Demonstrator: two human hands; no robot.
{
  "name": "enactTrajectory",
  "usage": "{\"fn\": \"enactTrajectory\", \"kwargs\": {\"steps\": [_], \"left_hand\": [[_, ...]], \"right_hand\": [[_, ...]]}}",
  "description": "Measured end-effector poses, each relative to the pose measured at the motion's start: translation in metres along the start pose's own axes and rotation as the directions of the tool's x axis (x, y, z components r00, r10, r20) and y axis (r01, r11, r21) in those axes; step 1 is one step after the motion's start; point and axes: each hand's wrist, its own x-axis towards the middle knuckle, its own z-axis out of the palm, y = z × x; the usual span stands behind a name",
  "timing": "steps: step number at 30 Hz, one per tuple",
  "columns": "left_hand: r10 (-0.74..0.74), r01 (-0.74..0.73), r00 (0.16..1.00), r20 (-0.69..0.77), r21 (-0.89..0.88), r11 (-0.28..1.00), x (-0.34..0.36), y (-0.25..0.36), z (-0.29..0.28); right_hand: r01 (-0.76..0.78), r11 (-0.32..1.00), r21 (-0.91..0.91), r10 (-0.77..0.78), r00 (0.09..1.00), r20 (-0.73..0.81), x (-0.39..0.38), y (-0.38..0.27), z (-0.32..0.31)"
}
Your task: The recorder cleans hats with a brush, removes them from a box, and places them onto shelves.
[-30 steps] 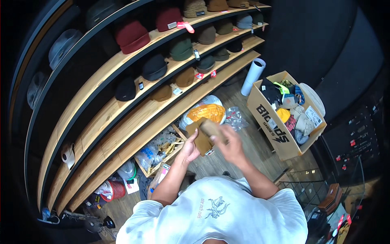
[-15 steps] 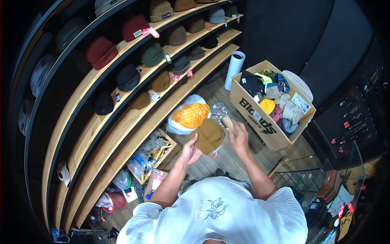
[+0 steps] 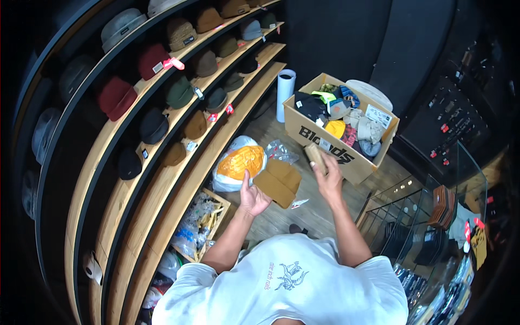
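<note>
My left hand [image 3: 254, 200] holds a mustard-brown knit beanie [image 3: 278, 183] by its left edge. The thumb points up beside the knit, and the other fingers are partly hidden by it. A tag with a red and white print [image 3: 299, 203] hangs below the beanie. In my right hand [image 3: 330, 179] is a wooden block [image 3: 314, 155], perhaps a brush; its underside is hidden. The block is held to the right of the beanie, apart from it.
Curved wooden shelves [image 3: 132, 151] with rows of beanies rise on the left. A cardboard box [image 3: 346, 157] full of caps stands ahead to the right, beside a white tube [image 3: 285, 95]. Plastic bags [image 3: 238, 165] lie on the floor; a glass case [image 3: 401, 216] is at the right.
My view has turned a little, so shelves and box appear shifted left. The beanie has turned and its tag hangs more visibly below. The right hand still holds the block, slightly farther from the beanie.
</note>
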Motion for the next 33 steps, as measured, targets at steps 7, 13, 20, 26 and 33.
{"fn": "enactTrajectory", "kwargs": {"steps": [7,13,20,26,33], "left_hand": [[0.005,0.014,0.996,-0.084,0.223,0.975,-0.022,0.007,-0.009],[0.006,0.022,0.992,-0.125,0.225,0.974,-0.078,-0.001,-0.004],[0.031,-0.024,0.999,-0.042,0.15,0.988,-0.12,0.003,-0.017],[0.029,-0.036,0.966,0.258,0.026,0.999,-0.137,-0.002,-0.032],[0.09,-0.1,0.992,0.089,0.117,0.988,-0.147,-0.019,0.043]], "right_hand": [[0.061,0.99,0.129,-0.082,0.983,0.167,-0.075,-0.094,0.04],[-0.022,0.999,-0.044,0.016,0.992,-0.123,-0.1,-0.057,0.061],[0.097,0.988,-0.117,-0.091,0.994,0.057,-0.158,-0.087,0.081],[0.258,0.966,0.028,-0.258,0.946,0.196,-0.183,-0.151,0.076],[-0.05,0.985,-0.165,0.023,0.987,-0.162,-0.14,-0.07,-0.007]]}}
